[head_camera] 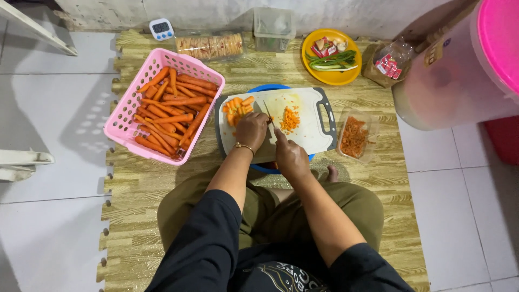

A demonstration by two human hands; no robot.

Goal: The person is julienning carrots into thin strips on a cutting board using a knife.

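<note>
L hand curled, pressing carrot on board. R hand fist-gripped on knife. Basket w/ carrots at left.

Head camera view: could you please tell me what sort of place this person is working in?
Most likely a home floor used for cooking prep. The person sits on a wood-pattern foam mat laid over white floor tiles, with a white cutting board in front and a pink basket of carrots beside it.

The person is wearing a dark top with sleeves pushed above the elbows, olive trousers, and a thin gold bangle circling the left wrist.
</note>
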